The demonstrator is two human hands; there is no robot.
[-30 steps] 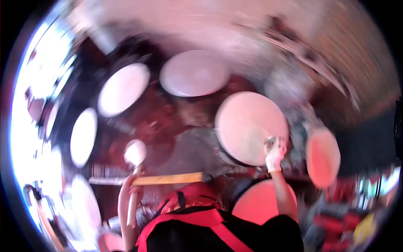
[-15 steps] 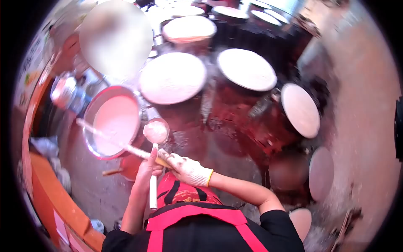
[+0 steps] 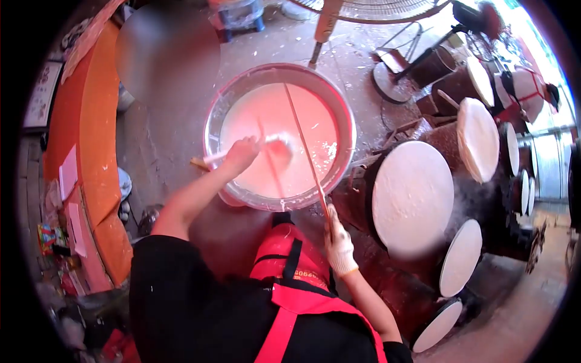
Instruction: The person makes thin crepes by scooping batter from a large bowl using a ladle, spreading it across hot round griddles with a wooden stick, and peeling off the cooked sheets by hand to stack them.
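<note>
One wide basin stands in front of the person I am watching, and pale pink liquid covers its bottom; it looks thick and smooth, though I cannot judge how deep it goes. Over that liquid, left of the basin's middle, the bare left hand has its fingers wrapped round the pale handle of a ladle. The ladle's bowl is near the basin's centre, too blurred to tell whether it dips in or how full it is. The white-gloved right hand is just outside the basin's near side, fingers clamped on the lower end of a long thin stick that reaches over the basin's right half toward its far wall.

I'd judge the ladle rigid and light when empty, heavier and apt to tip when loaded, slick where splashed; a hold partway along the handle should steady it. The stick looks stiff and light, best taken at the end away from the liquid.

Right of the basin is a broad white disc. Beyond the basin, farther right, stands a metal bin; its contents I cannot make out.
</note>
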